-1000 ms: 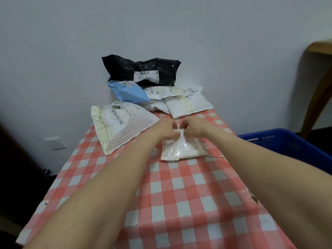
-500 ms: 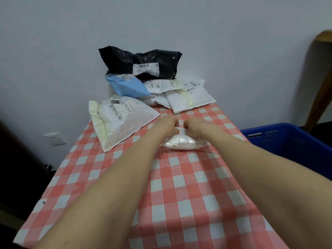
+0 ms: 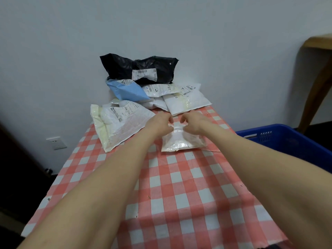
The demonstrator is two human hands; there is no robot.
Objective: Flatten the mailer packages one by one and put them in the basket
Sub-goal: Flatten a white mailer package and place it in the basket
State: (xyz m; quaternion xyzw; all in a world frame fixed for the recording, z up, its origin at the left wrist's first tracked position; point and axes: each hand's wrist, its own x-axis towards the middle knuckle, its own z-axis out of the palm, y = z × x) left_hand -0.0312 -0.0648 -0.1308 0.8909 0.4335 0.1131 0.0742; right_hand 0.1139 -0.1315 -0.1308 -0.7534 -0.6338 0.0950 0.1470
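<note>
Hands drew apart slightly; left hand [image 3: 159, 124] and right hand [image 3: 195, 123] both pinch far edge of white mailer [image 3: 183, 142], mailer pile [image 3: 143, 78] beyond the grip, blue basket [image 3: 287, 141] rightward.

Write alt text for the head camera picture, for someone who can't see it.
A person's left hand and right hand pinch the far edge of a small white mailer lying on a red-checked tablecloth. Behind it a pile of mailers sits by the wall, a black mailer on top; a blue basket stands at the right.
</note>
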